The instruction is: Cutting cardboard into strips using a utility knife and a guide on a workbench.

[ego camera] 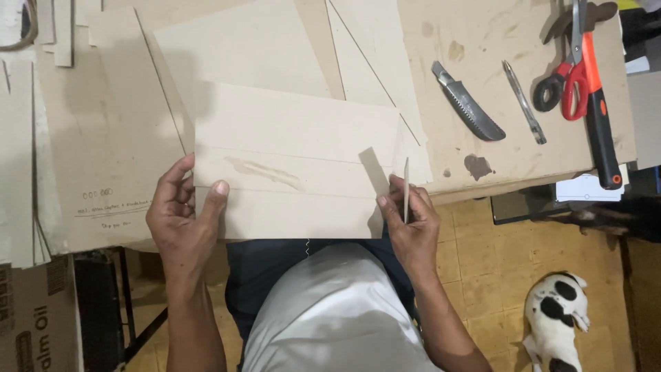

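Observation:
A rectangular piece of brown cardboard (296, 151) with two long fold lines and a glue-like smear lies over the table's front edge. My left hand (180, 217) grips its lower left corner, thumb on top. My right hand (407, 219) pinches its lower right corner, where a small flap stands up. A thin cardboard strip (406, 189) stands on edge between my right fingers.
More cardboard sheets (110, 131) cover the table. A curved knife (468, 103), a slim cutter (523, 102), red-handled scissors (571, 83) and an orange-and-black tool handle (600, 131) lie at the right. A black-and-white dog (554, 320) lies on the tiled floor.

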